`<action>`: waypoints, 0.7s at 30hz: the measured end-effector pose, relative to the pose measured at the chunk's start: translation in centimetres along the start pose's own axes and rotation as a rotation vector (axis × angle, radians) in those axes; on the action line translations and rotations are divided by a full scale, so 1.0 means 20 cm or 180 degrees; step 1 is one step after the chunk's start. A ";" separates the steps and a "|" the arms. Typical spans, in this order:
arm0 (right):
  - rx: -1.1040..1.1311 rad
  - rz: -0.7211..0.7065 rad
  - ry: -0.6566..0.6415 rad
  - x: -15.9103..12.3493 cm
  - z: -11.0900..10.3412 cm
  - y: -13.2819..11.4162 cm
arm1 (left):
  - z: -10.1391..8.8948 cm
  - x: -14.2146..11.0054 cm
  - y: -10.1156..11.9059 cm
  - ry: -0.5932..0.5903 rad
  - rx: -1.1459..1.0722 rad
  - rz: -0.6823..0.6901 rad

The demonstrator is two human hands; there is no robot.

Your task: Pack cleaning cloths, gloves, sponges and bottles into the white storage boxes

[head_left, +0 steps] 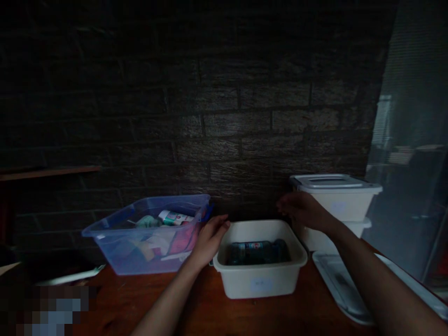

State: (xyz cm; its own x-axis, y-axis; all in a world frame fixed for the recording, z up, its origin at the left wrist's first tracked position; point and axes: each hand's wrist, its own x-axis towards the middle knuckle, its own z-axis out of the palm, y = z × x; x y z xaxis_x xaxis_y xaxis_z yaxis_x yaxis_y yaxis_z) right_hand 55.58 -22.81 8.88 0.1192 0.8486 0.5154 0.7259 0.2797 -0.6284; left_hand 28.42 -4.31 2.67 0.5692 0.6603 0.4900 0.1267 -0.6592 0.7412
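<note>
Cream rectangular plastic tub [236, 282]: upright and lidless on a glossy reddish-brown wooden tabletop [196, 303], right of centre; smooth tapering walls, rounded corners, rolled rim; long axis left to right, 1 long side facing the camera.
Backdrop: dark brick wall [220, 123], rough, ridged faces in staggered courses.
Bin: translucent blue-violet tapered plastic bin [135, 261] left of the tub, soft-looking items inside.
Stack: 2 cream plastic boxes [350, 207], the upper under a greyish raised-panel lid [357, 187].
Tabletop lid: flat pale round-cornered plastic lid [331, 275], right of the tub.
Left hand [212, 235]: at the tub's left rim, fingers half bent; cannot tell if it grips.
Right hand [308, 212]: apart from the tub, before the stack, fingers loosely curled; cannot tell if it holds anything.
Contents: dark translucent bottle [264, 252] lying lengthwise in the tub.
Sticker: pale rectangular label [262, 284] on the tub's front.
</note>
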 end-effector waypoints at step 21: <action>-0.1202 0.0962 0.0215 -0.85 -0.16 0.08 | -0.01 0.04 -0.03 -0.0444 -0.0175 -0.0503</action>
State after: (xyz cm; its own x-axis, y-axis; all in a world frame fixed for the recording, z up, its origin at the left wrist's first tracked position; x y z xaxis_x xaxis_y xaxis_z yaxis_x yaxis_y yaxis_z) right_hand 56.93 -38.17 0.99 0.3971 0.8323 0.3869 0.8455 -0.1678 -0.5069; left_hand 28.64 -3.38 2.63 0.6532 0.6952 0.3001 0.1810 -0.5283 0.8296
